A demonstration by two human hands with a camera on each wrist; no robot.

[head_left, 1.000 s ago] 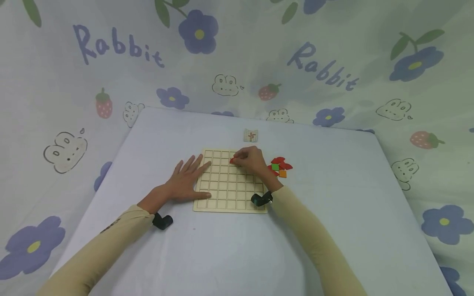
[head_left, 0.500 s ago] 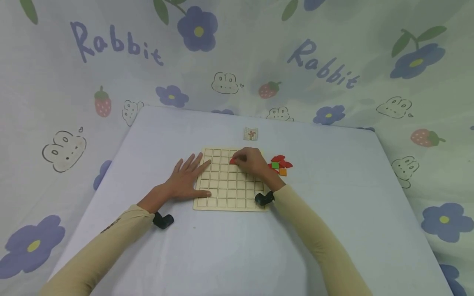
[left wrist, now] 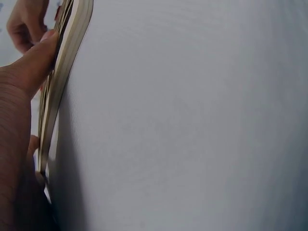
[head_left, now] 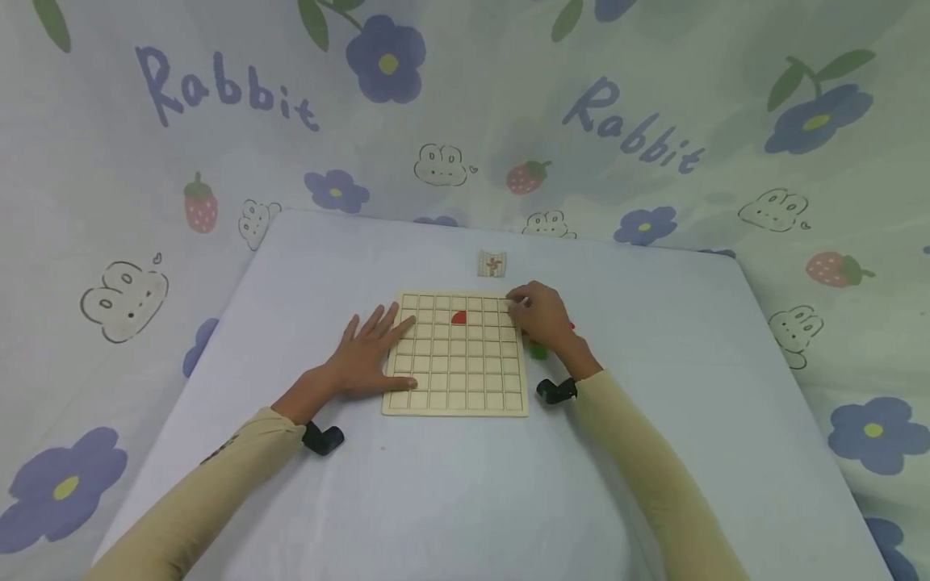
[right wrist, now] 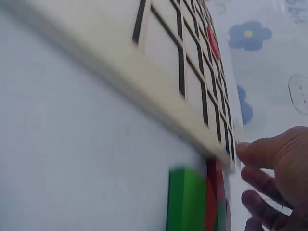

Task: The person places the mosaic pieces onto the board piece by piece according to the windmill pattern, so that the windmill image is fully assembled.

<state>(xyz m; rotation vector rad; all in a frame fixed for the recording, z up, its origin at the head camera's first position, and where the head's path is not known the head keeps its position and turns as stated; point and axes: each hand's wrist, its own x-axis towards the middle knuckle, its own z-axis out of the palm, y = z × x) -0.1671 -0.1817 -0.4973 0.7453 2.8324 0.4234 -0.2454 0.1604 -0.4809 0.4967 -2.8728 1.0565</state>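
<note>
A pale wooden grid board (head_left: 448, 363) lies on the white table. My left hand (head_left: 362, 353) rests with spread fingers on its left side, the thumb (left wrist: 41, 55) over the edge in the left wrist view. One red quarter-round piece (head_left: 459, 318) lies in a square of the grid's second row. Beside the board's upper right corner is my right hand (head_left: 546, 315), its fingers loosely bent. In the right wrist view no piece shows between those fingers. Under that hand, a green block (right wrist: 185, 197) and a red piece (right wrist: 211, 192) lie close to the board's edge; other pieces there are mostly hidden.
A small card (head_left: 492, 264) with a red pinwheel picture lies behind the board. Behind the table (head_left: 450, 492) hangs a cloth printed with flowers and rabbits. Each wrist carries a black camera (head_left: 556, 392).
My right hand has let go of the red quarter-round piece on the board and moved right, over the loose pieces. My left hand has stayed in place.
</note>
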